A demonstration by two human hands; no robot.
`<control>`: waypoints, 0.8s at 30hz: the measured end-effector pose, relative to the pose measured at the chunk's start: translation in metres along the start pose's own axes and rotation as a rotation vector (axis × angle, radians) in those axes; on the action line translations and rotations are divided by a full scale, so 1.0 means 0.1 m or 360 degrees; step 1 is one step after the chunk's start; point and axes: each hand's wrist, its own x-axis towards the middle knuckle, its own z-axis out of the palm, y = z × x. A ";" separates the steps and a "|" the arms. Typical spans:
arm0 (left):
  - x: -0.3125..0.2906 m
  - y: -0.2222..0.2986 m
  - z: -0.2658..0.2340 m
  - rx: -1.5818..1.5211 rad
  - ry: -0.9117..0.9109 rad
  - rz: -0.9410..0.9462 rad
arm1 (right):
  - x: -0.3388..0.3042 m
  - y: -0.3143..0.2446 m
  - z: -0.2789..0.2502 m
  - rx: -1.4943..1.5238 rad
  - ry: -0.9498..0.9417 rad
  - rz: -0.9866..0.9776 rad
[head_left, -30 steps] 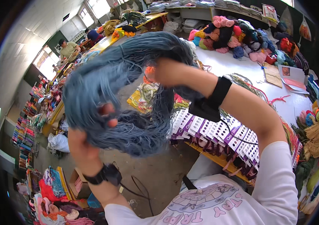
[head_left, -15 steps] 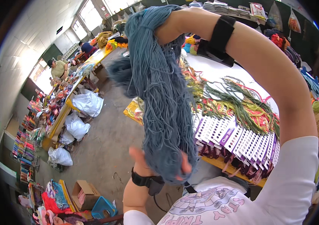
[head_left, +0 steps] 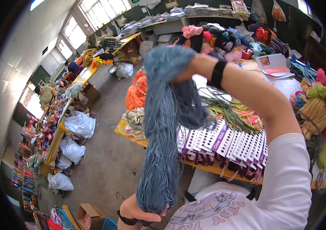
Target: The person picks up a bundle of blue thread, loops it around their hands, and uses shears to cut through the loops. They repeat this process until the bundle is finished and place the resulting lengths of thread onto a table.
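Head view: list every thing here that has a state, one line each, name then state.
blue yarn hank: hanging stretched between both hands, strands straight, not tangled
right hand: raised, grip shut on the hank's top end
left hand: low, grip shut on the hank's bottom end
white sample cards: lying overlapped in a row on the table
white sacks: full, on the floor
cardboard box: open

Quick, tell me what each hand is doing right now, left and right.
Left hand: closed around the bottom end of the blue-grey yarn skein.
Right hand: raised, gripping the skein's top end; fingers mostly hidden by yarn.
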 end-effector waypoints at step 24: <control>0.55 1.56 -0.74 -0.0207 -0.0990 0.1395 | 0.56 -1.66 0.65 0.0672 -0.0330 -0.0126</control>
